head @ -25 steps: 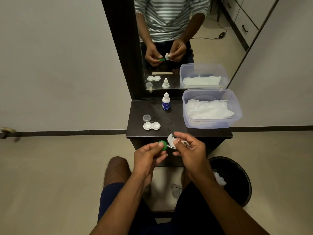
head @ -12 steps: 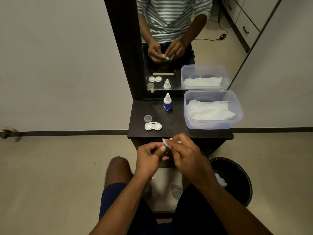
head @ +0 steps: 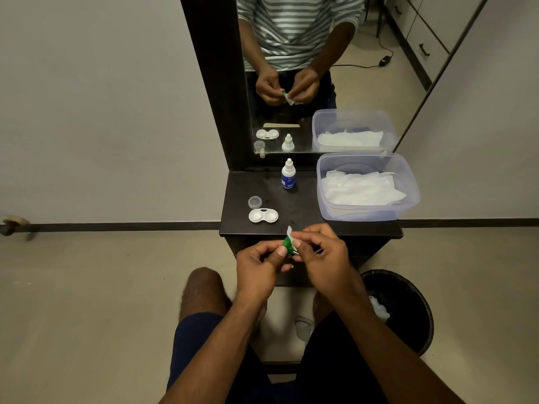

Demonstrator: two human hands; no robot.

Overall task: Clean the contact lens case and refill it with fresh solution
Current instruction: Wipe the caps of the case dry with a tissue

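A dark vanity shelf (head: 306,217) stood under a mirror. Just before its front edge, left hand (head: 258,268) fingertips pinched a green cap (head: 287,245) by its rim, while right hand (head: 320,258) fingers pressed a tissue scrap (head: 290,233) against it (small, light, likely slippery, best held at the edge). Beyond lay the open lens case (head: 263,215), a clear cap (head: 255,202), the solution bottle (head: 288,177) and a tissue tub (head: 369,186).

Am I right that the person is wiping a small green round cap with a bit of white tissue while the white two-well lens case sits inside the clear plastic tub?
Not quite. The head view shows the white two-well lens case lying on the dark tabletop, left of the clear plastic tub, which holds only white tissues. The rest holds: the left hand pinches the small green round cap while the right hand works the bit of white tissue on it.
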